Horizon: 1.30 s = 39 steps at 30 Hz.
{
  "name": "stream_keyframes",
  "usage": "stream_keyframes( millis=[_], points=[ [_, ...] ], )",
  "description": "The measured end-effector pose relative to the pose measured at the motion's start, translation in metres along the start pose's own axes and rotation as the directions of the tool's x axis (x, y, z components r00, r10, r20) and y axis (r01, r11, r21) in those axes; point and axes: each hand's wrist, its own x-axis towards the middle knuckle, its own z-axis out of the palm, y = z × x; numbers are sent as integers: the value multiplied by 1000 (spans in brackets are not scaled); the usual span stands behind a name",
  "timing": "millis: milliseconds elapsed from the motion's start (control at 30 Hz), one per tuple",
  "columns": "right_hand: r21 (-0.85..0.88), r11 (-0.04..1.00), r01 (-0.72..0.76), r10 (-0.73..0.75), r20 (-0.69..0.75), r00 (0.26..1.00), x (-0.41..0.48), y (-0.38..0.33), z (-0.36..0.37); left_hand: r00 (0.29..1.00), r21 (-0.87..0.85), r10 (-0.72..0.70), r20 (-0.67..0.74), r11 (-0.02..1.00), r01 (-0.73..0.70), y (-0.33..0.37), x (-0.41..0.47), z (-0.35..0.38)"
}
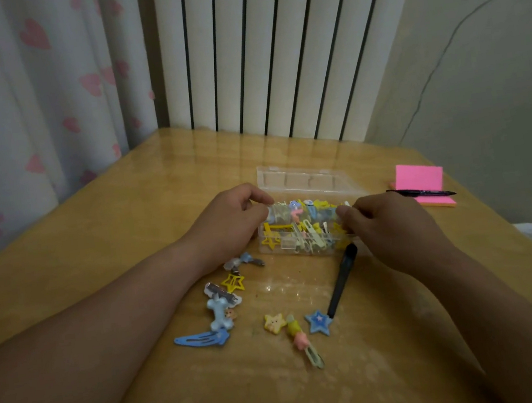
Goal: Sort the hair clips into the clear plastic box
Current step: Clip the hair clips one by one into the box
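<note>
A clear plastic box [298, 248] lies on the wooden table with its lid [302, 176] folded open behind it. Several yellow, blue and pink hair clips fill it. My left hand [230, 223] grips the box's left end with curled fingers. My right hand [386, 222] holds the box's right end, fingers curled over its edge. Loose clips lie in front: a yellow star outline clip [233, 282], a blue bone clip [219, 312], a long blue clip [201, 340], a yellow star clip [275, 323], a blue star clip [318, 322] and a yellow-pink clip [301, 338].
A black pen [341, 279] lies just in front of the box, next to the blue star clip. A pink sticky-note pad [419, 181] with another pen [422, 192] on it sits at the right rear. Behind the table's far edge stands a radiator [271, 48], beside a curtain [24, 97].
</note>
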Motion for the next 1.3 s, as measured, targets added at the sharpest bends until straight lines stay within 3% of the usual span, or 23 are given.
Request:
stream_keyframes(
  millis=[267, 433, 500, 567, 667, 733, 1133, 1200, 1300],
  points=[
    [71, 997, 10, -7, -44, 999, -1, 1, -1, 1000, -4, 2, 5, 1000, -2, -1, 0, -1],
    [173, 962, 213, -188, -149, 971, -15, -19, -10, 1000, -19, -7, 8, 1000, 7, 0, 0, -1],
    [237, 925, 298, -292, -62, 954, -25, -34, -16, 1000, -15, -9, 8, 1000, 9, 0, 0, -1],
    [227, 910, 347, -381, 130, 915, -35, -49, -20, 1000, -13, -12, 4, 1000, 12, 1, 0, -1],
    [143, 893, 426, -445, 420, 791, -46, -64, -19, 1000, -6, -20, -1, 1000, 20, 2, 0, 0],
    [119, 881, 459, -449, 521, 726, -52, -69, -15, 1000, -4, -19, -3, 1000, 19, 1, 1, 0],
    [309, 889, 339, -459, 615, 641, -55, -75, -7, 1000, -2, -20, -11, 1000, 20, 2, 0, 0],
    [403, 876, 266, -472, 596, 650, -52, -71, -10, 1000, 11, -11, -13, 1000, 11, 2, 0, 1],
    [549, 819, 167, -427, 390, 816, -37, -58, -23, 1000, 15, -2, -12, 1000, 2, 1, 0, 0]
  ],
)
